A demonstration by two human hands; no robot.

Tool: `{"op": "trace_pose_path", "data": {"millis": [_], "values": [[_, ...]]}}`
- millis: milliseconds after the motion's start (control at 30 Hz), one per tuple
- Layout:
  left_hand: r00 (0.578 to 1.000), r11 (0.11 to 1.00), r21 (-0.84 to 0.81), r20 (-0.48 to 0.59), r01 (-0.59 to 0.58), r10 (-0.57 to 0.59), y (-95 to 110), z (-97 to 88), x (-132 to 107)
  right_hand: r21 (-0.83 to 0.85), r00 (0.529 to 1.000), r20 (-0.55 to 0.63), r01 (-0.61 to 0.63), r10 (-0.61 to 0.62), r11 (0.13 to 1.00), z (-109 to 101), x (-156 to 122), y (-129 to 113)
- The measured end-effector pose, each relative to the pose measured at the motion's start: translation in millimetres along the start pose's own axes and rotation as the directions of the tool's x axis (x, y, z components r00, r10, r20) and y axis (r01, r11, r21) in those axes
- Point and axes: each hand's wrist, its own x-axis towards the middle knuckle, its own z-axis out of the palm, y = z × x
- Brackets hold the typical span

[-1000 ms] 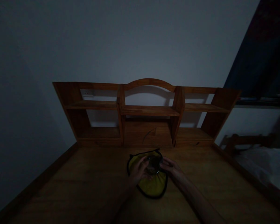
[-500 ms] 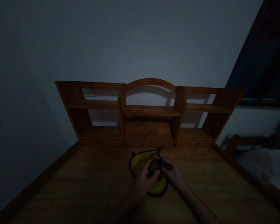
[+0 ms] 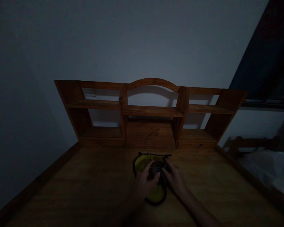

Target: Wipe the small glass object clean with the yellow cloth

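Between my two hands is a dark, round object [image 3: 155,168], too dim for me to tell its kind. My left hand [image 3: 143,183] is curled around its left side, with the thumb across the front. At the object's right side, the fingers of my right hand [image 3: 176,179] are pinched together on its edge. A yellow pouch-like piece with black edging [image 3: 156,196] lies underneath, partly hidden by both hands. One dark strip of it, near the top right, sticks out beside my right fingers.
Behind the hands, a wooden shelf unit [image 3: 153,111] with several compartments stands on the wooden desk [image 3: 90,179], against a pale wall [image 3: 142,41]. Raised edges run along the desk's sides. To the right, there is a whitish, bag-like heap [image 3: 267,167] and a dark window or curtain [image 3: 269,60].
The yellow piece has shifted and turned, its lower end now further left and nearer to me. My right fingers have bent in closer to the dark object. My left hand keeps its grasp.
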Motion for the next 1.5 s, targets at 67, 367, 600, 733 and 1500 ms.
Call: {"op": "trace_pose_path", "data": {"millis": [67, 367, 600, 733, 1500], "values": [[1.000, 1.000, -0.028, 0.000, 0.009, -0.009, -2.4, 1.5, 0.4, -0.009, 1.000, 0.016, 0.017, -0.017, 1.000, 0.7, -1.9, 0.8], [0.997, 0.979, -0.194, 0.049, 0.063, -0.054, -7.1, 7.0, 0.6, 0.086, 0.979, 0.104, 0.169, -0.177, 0.982, -0.5, 1.0, -0.1], [0.997, 0.982, -0.177, 0.040, 0.067, -0.061, -9.8, 8.8, 0.7, 0.133, 0.968, 0.105, 0.213, -0.227, 0.968, 4.1, 1.5, 0.6], [0.997, 0.986, -0.155, 0.055, 0.059, -0.051, -6.5, 6.0, -0.3, 0.153, 0.981, 0.087, 0.158, -0.173, 0.975, 6.2, 1.9, 2.4], [0.998, 0.988, -0.140, -0.010, -0.062, 0.061, -0.8, 7.6, -1.4, 0.158, 0.992, 0.070, 0.095, -0.107, 0.983, 0.9, 0.7, -2.4]]}}
